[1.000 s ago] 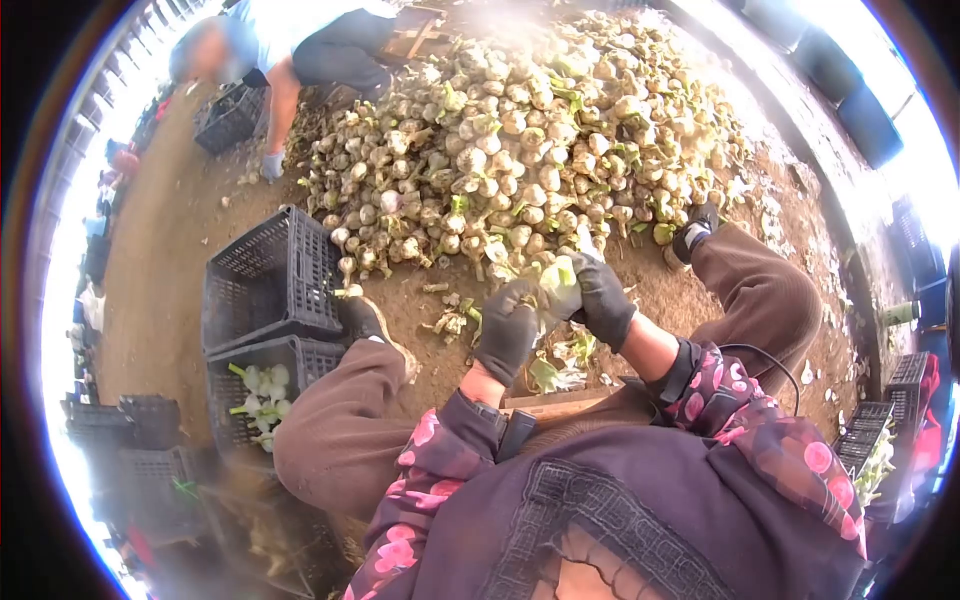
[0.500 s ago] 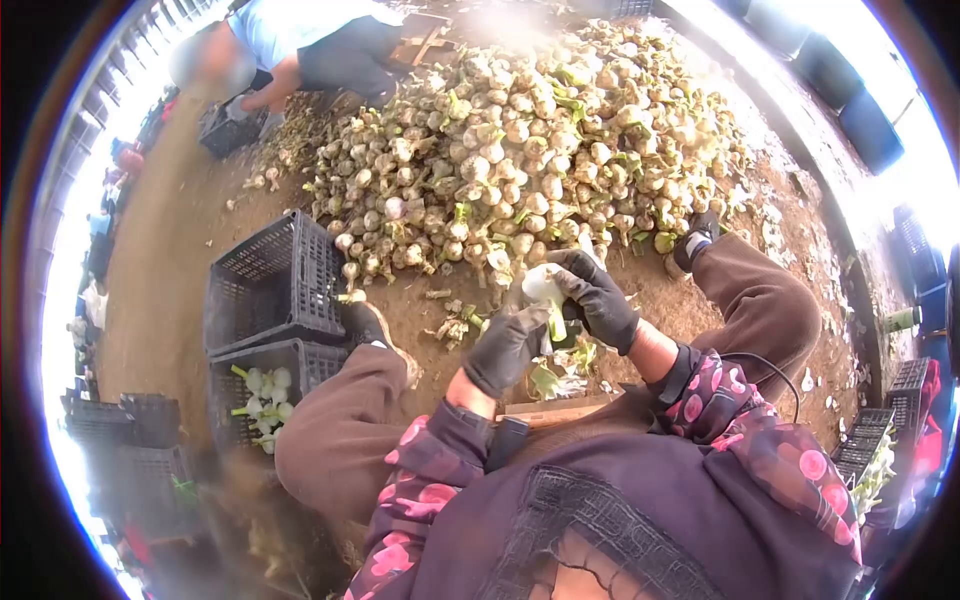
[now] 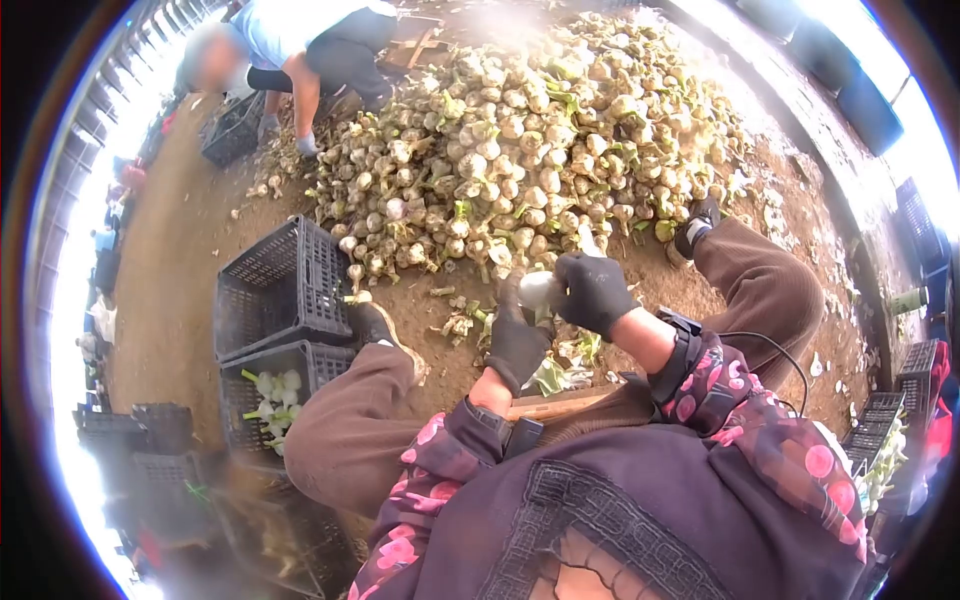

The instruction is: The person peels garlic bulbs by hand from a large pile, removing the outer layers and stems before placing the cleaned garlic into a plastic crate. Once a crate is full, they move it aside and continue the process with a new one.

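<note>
In my gloved left hand (image 3: 517, 342), fingers closed, is a white onion (image 3: 537, 290) with part of its green stem showing below. My gloved right hand (image 3: 594, 295) is closed in a fist against the onion's right side. A pale, narrow, blade-like tool (image 3: 589, 242) sticks up out of that fist; its other end is hidden. Just beyond both hands lies a big heap of onions (image 3: 500, 150) with dry, dirty skins and stems. Leaf trimmings (image 3: 555, 378) lie on the ground below my hands.
To my left, a black crate (image 3: 265, 285) stands beside another black crate (image 3: 325, 362) containing cleaned white onions (image 3: 278, 400). A co-worker (image 3: 330, 50) bends over the heap's far left, near a dark crate (image 3: 233, 130). More crates (image 3: 875, 425) stand at the right.
My right hand has turned over into a fist against the onion, and the onion has tilted. The co-worker's arm has moved from the crate down to the heap's edge.
</note>
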`<move>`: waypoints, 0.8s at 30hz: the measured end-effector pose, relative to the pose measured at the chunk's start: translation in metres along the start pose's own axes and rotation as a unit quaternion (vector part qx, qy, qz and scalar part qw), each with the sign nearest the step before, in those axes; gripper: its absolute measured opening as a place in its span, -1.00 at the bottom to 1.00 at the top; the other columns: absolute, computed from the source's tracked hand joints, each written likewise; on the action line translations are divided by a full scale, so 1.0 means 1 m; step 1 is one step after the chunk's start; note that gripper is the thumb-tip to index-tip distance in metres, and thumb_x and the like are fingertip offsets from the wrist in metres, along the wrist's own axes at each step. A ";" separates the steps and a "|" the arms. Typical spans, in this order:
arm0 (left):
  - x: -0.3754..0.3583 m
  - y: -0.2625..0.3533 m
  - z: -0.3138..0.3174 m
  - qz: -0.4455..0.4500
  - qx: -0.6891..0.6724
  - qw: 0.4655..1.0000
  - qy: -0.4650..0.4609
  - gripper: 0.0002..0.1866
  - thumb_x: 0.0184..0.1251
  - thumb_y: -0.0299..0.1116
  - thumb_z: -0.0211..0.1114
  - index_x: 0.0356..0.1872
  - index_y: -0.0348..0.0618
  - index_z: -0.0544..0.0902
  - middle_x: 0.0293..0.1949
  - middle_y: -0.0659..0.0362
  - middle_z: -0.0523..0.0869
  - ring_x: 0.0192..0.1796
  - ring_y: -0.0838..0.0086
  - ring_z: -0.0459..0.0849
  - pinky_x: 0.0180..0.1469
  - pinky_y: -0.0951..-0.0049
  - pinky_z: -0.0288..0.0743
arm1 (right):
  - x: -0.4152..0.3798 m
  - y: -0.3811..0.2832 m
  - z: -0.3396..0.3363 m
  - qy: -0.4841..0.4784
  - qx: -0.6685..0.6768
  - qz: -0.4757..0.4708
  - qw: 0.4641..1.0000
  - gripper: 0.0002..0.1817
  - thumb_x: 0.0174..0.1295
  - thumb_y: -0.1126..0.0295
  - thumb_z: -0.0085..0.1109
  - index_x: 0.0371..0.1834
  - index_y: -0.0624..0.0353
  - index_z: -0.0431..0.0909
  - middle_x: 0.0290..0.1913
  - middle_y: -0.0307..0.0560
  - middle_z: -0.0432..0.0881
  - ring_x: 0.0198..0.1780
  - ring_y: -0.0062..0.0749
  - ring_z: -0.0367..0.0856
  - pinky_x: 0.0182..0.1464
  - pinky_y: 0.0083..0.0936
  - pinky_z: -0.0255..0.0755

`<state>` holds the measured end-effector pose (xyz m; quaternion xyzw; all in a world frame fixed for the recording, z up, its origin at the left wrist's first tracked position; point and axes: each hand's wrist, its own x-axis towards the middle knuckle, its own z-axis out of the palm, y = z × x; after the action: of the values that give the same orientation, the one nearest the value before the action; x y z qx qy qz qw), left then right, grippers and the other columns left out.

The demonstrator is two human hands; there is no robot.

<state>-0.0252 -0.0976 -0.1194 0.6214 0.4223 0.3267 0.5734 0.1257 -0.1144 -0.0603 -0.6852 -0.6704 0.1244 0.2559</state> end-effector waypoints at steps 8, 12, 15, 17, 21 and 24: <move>0.005 -0.003 -0.002 -0.036 -0.139 0.989 0.021 -0.20 -0.04 -0.81 0.05 0.32 -0.05 0.15 0.03 0.12 0.47 -0.03 0.50 0.55 -0.13 0.59 0.55 | -0.006 0.018 0.010 0.053 0.295 0.114 0.947 -0.82 0.10 0.36 0.20 -0.32 0.24 0.55 -0.45 -0.04 0.63 -0.43 -0.30 0.62 -0.30 -0.41 0.49; -0.001 0.023 -0.006 -0.066 -0.159 0.985 -0.003 -0.22 -0.04 -0.80 -0.02 0.32 -0.05 0.16 0.03 0.13 0.47 -0.01 0.49 0.53 -0.09 0.54 0.55 | 0.004 0.022 0.005 -0.088 0.320 0.063 0.941 -0.84 0.13 0.39 0.18 -0.29 0.25 0.54 -0.45 -0.10 0.62 -0.43 -0.45 0.59 -0.32 -0.45 0.49; -0.002 0.011 -0.011 0.031 -0.157 0.986 -0.041 -0.23 -0.01 -0.72 -0.08 0.35 -0.01 0.14 0.03 0.13 0.49 -0.06 0.46 0.55 -0.10 0.46 0.53 | 0.014 0.040 0.013 -0.028 0.231 0.051 0.971 -0.89 0.07 0.44 0.16 -0.36 0.21 0.53 -0.43 0.01 0.62 -0.44 -0.27 0.61 -0.34 -0.40 0.47; -0.006 0.027 -0.016 -0.012 -0.270 0.958 -0.097 -0.26 0.04 -0.70 -0.05 0.34 0.01 0.12 0.04 0.11 0.49 -0.07 0.44 0.57 -0.12 0.44 0.55 | 0.017 0.055 0.024 0.061 0.165 0.081 0.981 -0.91 0.03 0.46 0.13 -0.39 0.21 0.50 -0.39 0.13 0.61 -0.37 -0.09 0.61 -0.30 -0.37 0.46; -0.003 0.014 -0.025 -0.033 -0.354 0.918 -0.178 -0.38 0.13 -0.62 0.02 0.30 -0.11 0.20 -0.03 0.10 0.56 -0.10 0.44 0.61 -0.11 0.41 0.56 | 0.021 0.098 0.054 0.096 0.083 0.163 0.978 -0.86 0.01 0.46 0.16 -0.34 0.19 0.52 -0.38 0.13 0.61 -0.31 -0.01 0.59 -0.26 -0.32 0.44; -0.004 0.005 -0.027 -0.042 -0.324 0.933 -0.151 -0.52 0.20 -0.53 0.09 0.20 -0.25 0.34 -0.16 0.14 0.63 -0.16 0.48 0.63 -0.10 0.45 0.54 | 0.016 0.096 0.053 -0.001 0.364 0.254 0.896 -0.82 0.16 0.42 0.13 -0.22 0.26 0.55 -0.43 -0.13 0.58 -0.36 -0.50 0.52 -0.26 -0.49 0.44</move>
<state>-0.0503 -0.0887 -0.1103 0.4254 0.2276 0.3239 0.8139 0.1814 -0.0863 -0.1515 -0.6914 -0.3817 0.4206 0.4465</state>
